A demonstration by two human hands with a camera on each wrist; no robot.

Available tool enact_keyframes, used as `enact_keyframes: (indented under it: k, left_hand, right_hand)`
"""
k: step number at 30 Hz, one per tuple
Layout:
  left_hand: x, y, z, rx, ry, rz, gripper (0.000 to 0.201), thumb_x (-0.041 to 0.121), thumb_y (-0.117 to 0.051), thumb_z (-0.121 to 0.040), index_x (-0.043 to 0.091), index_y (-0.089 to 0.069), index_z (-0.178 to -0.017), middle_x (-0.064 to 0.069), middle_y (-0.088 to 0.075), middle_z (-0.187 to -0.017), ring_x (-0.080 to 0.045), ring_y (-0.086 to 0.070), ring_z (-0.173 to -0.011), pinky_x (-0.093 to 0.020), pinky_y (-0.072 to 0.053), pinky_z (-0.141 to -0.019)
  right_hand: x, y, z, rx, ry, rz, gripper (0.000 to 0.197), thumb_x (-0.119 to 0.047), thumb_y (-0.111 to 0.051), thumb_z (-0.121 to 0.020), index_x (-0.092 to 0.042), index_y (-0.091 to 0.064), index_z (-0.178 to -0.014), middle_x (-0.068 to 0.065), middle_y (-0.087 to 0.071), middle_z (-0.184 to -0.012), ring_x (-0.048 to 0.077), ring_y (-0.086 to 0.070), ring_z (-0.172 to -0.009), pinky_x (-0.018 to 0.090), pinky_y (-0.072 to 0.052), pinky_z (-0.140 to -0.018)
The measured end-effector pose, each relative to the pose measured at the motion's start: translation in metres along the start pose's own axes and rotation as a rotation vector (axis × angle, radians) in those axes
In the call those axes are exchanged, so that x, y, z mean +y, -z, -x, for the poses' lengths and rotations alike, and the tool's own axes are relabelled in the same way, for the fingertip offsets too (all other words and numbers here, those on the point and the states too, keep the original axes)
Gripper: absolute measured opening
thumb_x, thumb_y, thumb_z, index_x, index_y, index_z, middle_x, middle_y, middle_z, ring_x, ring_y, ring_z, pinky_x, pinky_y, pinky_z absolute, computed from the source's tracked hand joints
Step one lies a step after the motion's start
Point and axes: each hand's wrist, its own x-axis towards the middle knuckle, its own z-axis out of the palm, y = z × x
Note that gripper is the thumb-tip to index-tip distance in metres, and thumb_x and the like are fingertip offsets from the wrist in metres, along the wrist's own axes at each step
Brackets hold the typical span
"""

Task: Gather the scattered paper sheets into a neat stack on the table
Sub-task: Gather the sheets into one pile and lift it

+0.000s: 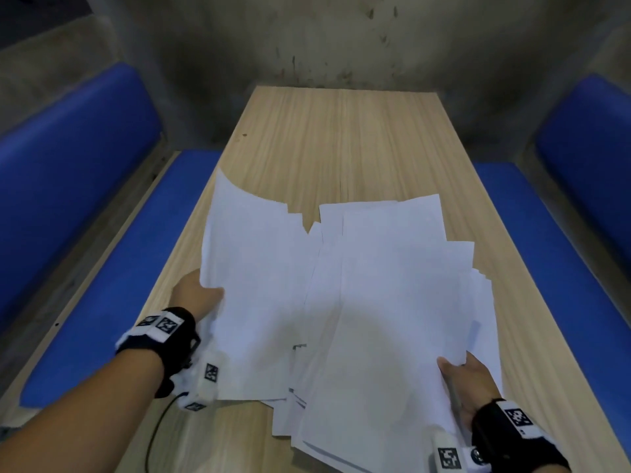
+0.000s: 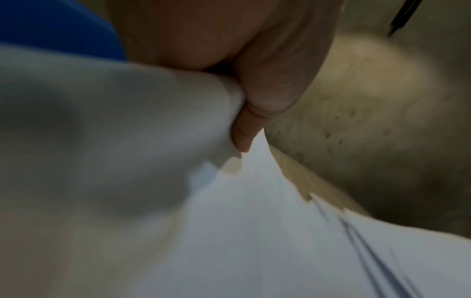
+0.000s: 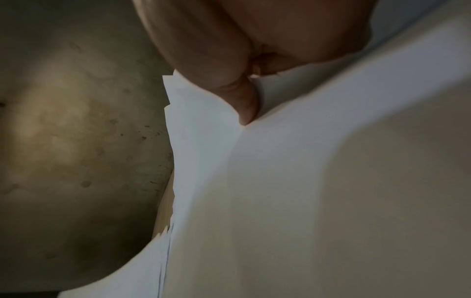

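Note:
A loose pile of several white paper sheets (image 1: 358, 295) lies fanned across the near half of the wooden table (image 1: 341, 138). My left hand (image 1: 196, 297) grips the pile's left edge, thumb on top and fingers hidden under the sheets; the left wrist view shows the thumb pressed onto the paper (image 2: 254, 231). My right hand (image 1: 467, 380) holds the pile's right near edge the same way, its thumb lying on top. In the right wrist view the thumb pinches the paper (image 3: 293, 191), which curves upward beside it.
Blue padded benches (image 1: 102, 268) (image 1: 553, 254) run along both long sides of the table. A grey stained wall (image 1: 307, 46) stands behind the far end. A black cable (image 1: 157, 428) trails on the table by my left wrist.

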Motion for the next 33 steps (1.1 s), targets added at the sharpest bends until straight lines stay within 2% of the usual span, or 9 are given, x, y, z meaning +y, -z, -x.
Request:
enact_keyframes:
  k: [3, 8, 11, 14, 19, 22, 26, 30, 33]
  left_hand:
    - [0.012, 0.027, 0.002, 0.034, -0.125, 0.12, 0.029, 0.011, -0.065, -0.087, 0.007, -0.063, -0.116, -0.019, -0.067, -0.101, -0.03, -0.061, -0.08, -0.039, -0.051, -0.074]
    - [0.039, 0.059, 0.019, -0.063, -0.181, 0.454, 0.017, 0.002, -0.066, -0.085, 0.005, -0.066, -0.101, -0.015, -0.07, -0.091, -0.026, -0.066, -0.066, -0.042, -0.052, -0.076]
    - [0.054, 0.064, 0.034, -0.095, -0.23, 0.6, 0.015, 0.0, -0.065, -0.085, 0.015, -0.068, -0.088, 0.003, -0.075, -0.075, -0.018, -0.069, -0.064, -0.039, -0.053, -0.076]
    - [0.064, 0.073, 0.038, -0.11, -0.25, 0.713, 0.017, 0.001, -0.064, -0.085, 0.013, -0.069, -0.095, 0.003, -0.075, -0.087, -0.01, -0.073, -0.064, -0.037, -0.061, -0.068]
    - [0.043, 0.1, -0.011, -0.037, -0.218, 1.045, 0.063, 0.021, -0.083, -0.07, 0.014, -0.061, -0.128, -0.002, -0.073, -0.116, -0.014, -0.058, -0.124, -0.033, -0.062, -0.062]
    - [0.07, 0.088, 0.026, -0.131, -0.229, 0.937, 0.02, 0.016, -0.074, -0.077, 0.018, -0.075, -0.097, 0.007, -0.078, -0.097, -0.011, -0.073, -0.087, -0.028, -0.062, -0.067]
    - [0.069, 0.027, 0.064, -0.255, -0.203, 0.818, 0.023, -0.004, -0.058, -0.087, 0.01, -0.067, -0.103, 0.005, -0.079, -0.082, -0.011, -0.074, -0.061, -0.029, -0.061, -0.058]
    - [0.049, -0.039, 0.089, -0.288, -0.113, 0.672, 0.029, -0.003, -0.065, -0.084, 0.001, -0.064, -0.113, -0.002, -0.077, -0.081, -0.011, -0.073, -0.059, -0.026, -0.059, -0.053]
    - [0.042, -0.062, 0.099, -0.385, -0.089, 0.62, 0.036, 0.001, -0.069, -0.083, 0.007, -0.064, -0.118, -0.014, -0.074, -0.106, -0.022, -0.076, -0.08, -0.039, -0.06, -0.076]
  right_hand:
    - [0.002, 0.003, -0.001, 0.006, 0.005, 0.02, 0.018, -0.001, -0.052, -0.09, -0.014, -0.064, -0.085, 0.023, -0.07, -0.096, 0.042, -0.066, -0.093, 0.046, -0.052, -0.085]
    - [0.009, 0.009, -0.007, 0.025, 0.009, 0.057, 0.017, -0.006, -0.051, -0.087, 0.008, -0.057, -0.095, 0.017, -0.056, -0.074, 0.027, -0.052, -0.067, 0.034, -0.043, -0.065]
    - [0.011, 0.01, -0.011, 0.046, -0.002, 0.075, 0.02, -0.009, -0.051, -0.086, 0.005, -0.059, -0.099, 0.021, -0.056, -0.074, 0.027, -0.051, -0.066, 0.034, -0.044, -0.065]
    - [0.01, 0.008, -0.012, 0.045, 0.012, 0.073, 0.017, -0.007, -0.051, -0.085, -0.004, -0.065, -0.096, 0.027, -0.065, -0.084, 0.031, -0.058, -0.07, 0.035, -0.048, -0.068]
    - [0.006, 0.006, -0.01, 0.051, 0.014, 0.077, 0.02, 0.0, -0.05, -0.087, -0.005, -0.064, -0.1, 0.019, -0.065, -0.083, 0.03, -0.057, -0.069, 0.031, -0.046, -0.064]
    - [0.004, 0.005, -0.006, 0.046, 0.016, 0.05, 0.02, 0.0, -0.05, -0.087, -0.007, -0.065, -0.097, 0.022, -0.068, -0.09, 0.033, -0.061, -0.077, 0.035, -0.049, -0.072]
    - [-0.003, 0.003, -0.003, 0.013, 0.017, -0.017, 0.019, 0.0, -0.05, -0.087, -0.004, -0.065, -0.099, 0.019, -0.067, -0.086, 0.03, -0.059, -0.075, 0.033, -0.049, -0.07]
    - [-0.023, 0.0, 0.005, -0.081, 0.034, -0.085, 0.02, -0.003, -0.048, -0.091, -0.016, -0.064, -0.092, 0.018, -0.065, -0.078, 0.029, -0.059, -0.07, 0.029, -0.053, -0.061]
    - [-0.031, -0.001, 0.004, -0.127, 0.047, -0.116, 0.019, -0.009, -0.054, -0.088, -0.017, -0.068, -0.097, 0.03, -0.068, -0.099, 0.038, -0.065, -0.083, 0.049, -0.056, -0.081]
